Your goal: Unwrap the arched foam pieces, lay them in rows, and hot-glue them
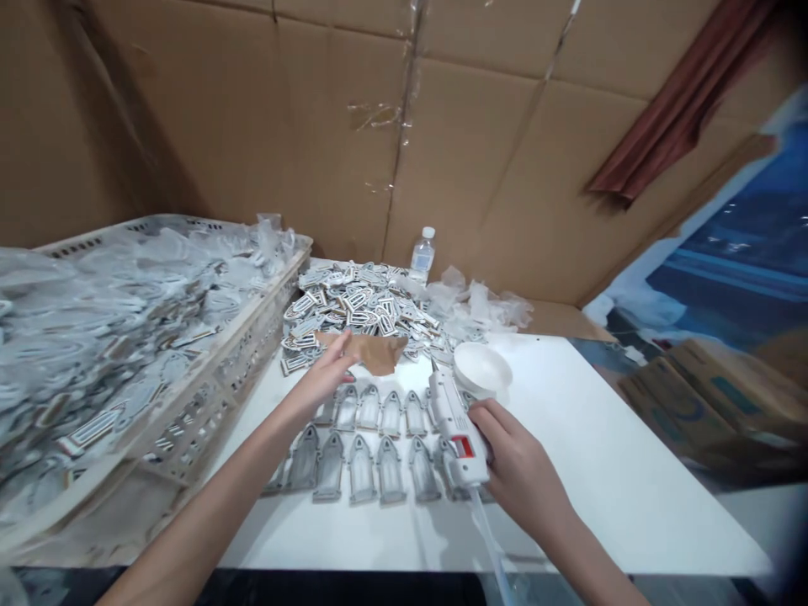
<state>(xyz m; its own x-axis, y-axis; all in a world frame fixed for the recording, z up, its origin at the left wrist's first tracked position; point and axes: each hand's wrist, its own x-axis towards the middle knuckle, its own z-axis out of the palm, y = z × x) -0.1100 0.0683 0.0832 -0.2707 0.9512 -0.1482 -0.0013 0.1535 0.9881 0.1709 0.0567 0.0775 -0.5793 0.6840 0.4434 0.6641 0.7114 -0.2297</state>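
My right hand [514, 463] is wrapped round a white hot glue gun [449, 412] with a red patch on its side. Its nozzle points away from me, and a long translucent glue stick trails from its rear. My left hand [325, 374] reaches over the table with thumb and index finger apart, by the left part of a torn piece of brown paper [379, 353]. Whether it touches the paper I cannot tell. Below lie two rows of grey arched window-shaped pieces [362, 471], some hidden behind the glue gun and my left forearm.
Beyond the paper rises a heap of similar pieces [359, 303], with a plastic bottle [422, 252] and crumpled clear plastic [483, 303] behind. A white bowl [483, 368] stands right of the nozzle. At left, a large perforated crate [246, 353] holds many bagged pieces. Cardboard [265, 126] walls the back.
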